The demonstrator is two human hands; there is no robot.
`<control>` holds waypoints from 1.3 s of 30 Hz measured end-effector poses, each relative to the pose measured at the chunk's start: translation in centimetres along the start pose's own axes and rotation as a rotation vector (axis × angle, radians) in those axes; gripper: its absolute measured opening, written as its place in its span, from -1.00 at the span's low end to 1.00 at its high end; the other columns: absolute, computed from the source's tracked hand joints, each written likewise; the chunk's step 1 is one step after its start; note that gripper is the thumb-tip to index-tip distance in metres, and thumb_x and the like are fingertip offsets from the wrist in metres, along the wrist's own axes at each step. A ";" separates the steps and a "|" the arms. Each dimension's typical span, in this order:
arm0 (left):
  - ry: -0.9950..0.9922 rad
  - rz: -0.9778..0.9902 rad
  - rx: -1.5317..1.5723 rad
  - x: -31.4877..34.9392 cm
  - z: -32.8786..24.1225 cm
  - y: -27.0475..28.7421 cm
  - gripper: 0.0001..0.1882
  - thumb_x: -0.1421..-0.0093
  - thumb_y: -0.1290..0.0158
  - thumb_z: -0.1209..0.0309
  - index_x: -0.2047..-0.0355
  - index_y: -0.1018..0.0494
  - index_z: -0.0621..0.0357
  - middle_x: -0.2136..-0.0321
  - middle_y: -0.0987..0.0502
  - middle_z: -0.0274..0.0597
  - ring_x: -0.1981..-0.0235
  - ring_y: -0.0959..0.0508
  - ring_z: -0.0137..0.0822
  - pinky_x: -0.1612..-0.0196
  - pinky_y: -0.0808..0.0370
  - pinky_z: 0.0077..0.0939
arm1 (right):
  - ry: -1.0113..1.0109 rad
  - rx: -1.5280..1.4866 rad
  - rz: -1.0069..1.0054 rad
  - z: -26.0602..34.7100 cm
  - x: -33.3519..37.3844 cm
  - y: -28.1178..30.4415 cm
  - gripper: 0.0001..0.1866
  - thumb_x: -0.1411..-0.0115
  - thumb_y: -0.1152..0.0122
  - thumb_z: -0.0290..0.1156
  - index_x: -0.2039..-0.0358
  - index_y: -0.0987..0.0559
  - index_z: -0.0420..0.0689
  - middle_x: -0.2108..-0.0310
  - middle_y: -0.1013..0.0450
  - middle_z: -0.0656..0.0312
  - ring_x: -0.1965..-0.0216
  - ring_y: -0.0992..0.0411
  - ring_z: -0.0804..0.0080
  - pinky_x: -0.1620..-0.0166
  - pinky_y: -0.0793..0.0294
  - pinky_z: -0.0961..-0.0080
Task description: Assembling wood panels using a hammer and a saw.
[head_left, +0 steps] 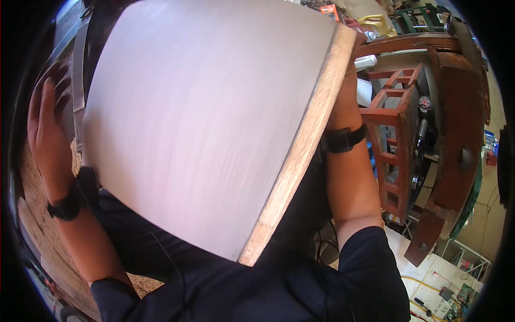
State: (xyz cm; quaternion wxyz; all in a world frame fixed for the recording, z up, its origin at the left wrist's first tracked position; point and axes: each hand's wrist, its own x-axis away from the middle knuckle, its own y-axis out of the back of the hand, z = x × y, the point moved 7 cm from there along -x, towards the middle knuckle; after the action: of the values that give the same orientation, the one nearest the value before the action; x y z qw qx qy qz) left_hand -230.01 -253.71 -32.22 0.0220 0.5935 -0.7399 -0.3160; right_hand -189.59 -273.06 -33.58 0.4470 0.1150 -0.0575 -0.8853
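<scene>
A large board (204, 118) with a smooth pale grey face and a bare wooden edge fills the middle of the view, tilted in front of my body. My right hand (350, 80) grips its far right edge; most of the fingers are hidden behind the wood. To the left of the board, my left hand (47, 126) is raised with its fingers stretched and apart, holding nothing. It is close to a grey metal bar (80, 80) that runs up beside the board. Black bands are on both wrists.
Reddish-brown wooden frames (389, 139) stand at the right, beside a thick brown timber piece (453, 129). A yellow plastic container (378, 24) is at the upper right. Cables and small tools lie on pale floor tiles (424, 287) at the lower right. Sawdust-coloured ground (45, 225) shows at left.
</scene>
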 end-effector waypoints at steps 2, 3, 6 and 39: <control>-0.034 -0.089 0.095 0.9 -1.5 1.0 -0.60 -0.46 0.07 0.20 -0.07 -0.50 0.26 0.01 -0.58 -0.10 0.07 -0.56 -0.32 -0.02 -0.42 -0.49 | 0.009 -0.072 -0.059 0.1 -1.1 1.4 -0.06 -0.33 0.42 0.47 -0.12 -0.46 -0.20 0.05 -0.53 0.12 0.02 -0.50 0.38 -0.10 -0.47 0.44; -0.041 -0.095 0.106 1.7 -2.4 1.0 -0.60 -0.46 0.07 0.20 -0.07 -0.50 0.26 0.01 -0.58 -0.10 0.07 -0.56 -0.32 -0.02 -0.42 -0.49 | -0.035 -0.221 -0.119 -0.3 -1.4 2.2 -0.09 -0.33 0.38 0.46 -0.15 -0.43 -0.18 -0.01 -0.50 0.11 -0.03 -0.49 0.36 -0.14 -0.45 0.43; -0.210 0.170 0.180 5.8 -6.8 -1.6 -0.38 -0.29 -0.12 -0.06 0.02 -0.49 0.34 0.16 -0.57 -0.09 0.38 -0.52 -0.43 0.15 -0.41 -0.53 | -0.110 -0.423 -0.175 -0.9 -1.6 3.2 -0.12 -0.33 0.32 0.44 -0.22 -0.37 -0.14 -0.12 -0.43 0.15 -0.12 -0.43 0.35 -0.20 -0.40 0.39; 0.224 0.612 1.133 10.3 -10.6 -8.6 -0.47 -0.50 0.19 0.26 -0.30 -0.18 0.44 -0.20 -0.40 0.00 -0.24 -0.34 -0.27 -0.29 -0.23 -0.39 | 0.005 -0.394 -0.092 -1.6 0.5 3.4 0.09 -0.13 0.21 0.62 -0.37 -0.20 -0.06 -0.33 -0.22 0.12 -0.33 -0.21 0.20 -0.36 -0.23 0.20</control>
State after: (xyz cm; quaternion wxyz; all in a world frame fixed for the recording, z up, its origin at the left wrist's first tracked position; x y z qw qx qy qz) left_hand -221.28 -268.40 -31.48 -0.1282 0.3051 -0.9206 0.2073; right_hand -186.85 -275.45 -34.55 0.4199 0.0302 0.1233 -0.8987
